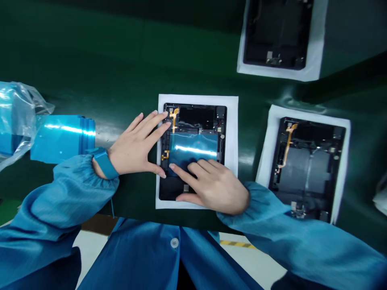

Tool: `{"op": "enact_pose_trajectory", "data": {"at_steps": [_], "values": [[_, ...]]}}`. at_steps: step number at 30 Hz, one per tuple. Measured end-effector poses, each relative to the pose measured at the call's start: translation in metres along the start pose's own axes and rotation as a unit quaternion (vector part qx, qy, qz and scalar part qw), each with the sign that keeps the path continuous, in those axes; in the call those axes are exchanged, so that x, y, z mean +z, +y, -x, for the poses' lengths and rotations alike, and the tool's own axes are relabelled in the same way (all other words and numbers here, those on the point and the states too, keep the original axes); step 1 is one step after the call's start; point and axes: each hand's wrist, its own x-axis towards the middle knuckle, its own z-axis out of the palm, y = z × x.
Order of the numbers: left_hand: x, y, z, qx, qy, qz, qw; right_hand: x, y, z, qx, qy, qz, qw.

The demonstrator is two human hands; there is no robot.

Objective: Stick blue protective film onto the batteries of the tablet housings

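An opened black tablet housing (193, 117) lies in a white foam tray (231, 133) in front of me on the green belt. A shiny blue film sheet (193, 147) covers its middle. My left hand (136, 147) lies flat with fingers stretched out, fingertips on the housing's left edge near an orange flex cable (174, 117). My right hand (211, 183) presses on the film's lower edge, its index finger stretched to the lower-left corner and the other fingers curled. Neither hand holds anything.
A stack of blue film sheets (62, 139) lies at left beside a clear plastic bag (18, 117). A second tray with an open housing (306, 163) sits at right, a third (278, 36) at the upper right. The belt's near edge runs below my hands.
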Motion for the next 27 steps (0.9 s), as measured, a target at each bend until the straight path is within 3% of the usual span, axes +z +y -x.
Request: {"op": "enact_pose_trajectory", "data": {"at_steps": [6,10,17,23,27], "values": [[0.0,-0.001,0.0,0.009,0.01,0.006,1.0,0.003,0.026,-0.005,0.079,0.019,0.053,0.995],[0.001,-0.001,-0.001,0.01,0.011,0.006,1.0,0.002,0.039,-0.007,0.124,-0.005,0.072,0.99],[-0.003,0.001,-0.003,-0.008,-0.008,0.023,1.0,-0.003,0.029,0.003,0.076,-0.017,0.04,0.996],[-0.005,0.003,-0.004,-0.011,-0.007,0.034,0.999,0.0,0.001,0.013,-0.03,0.012,-0.025,0.999],[-0.005,0.004,-0.004,-0.021,-0.022,0.03,0.999,0.001,-0.004,0.014,-0.038,0.012,-0.039,0.998]]}}
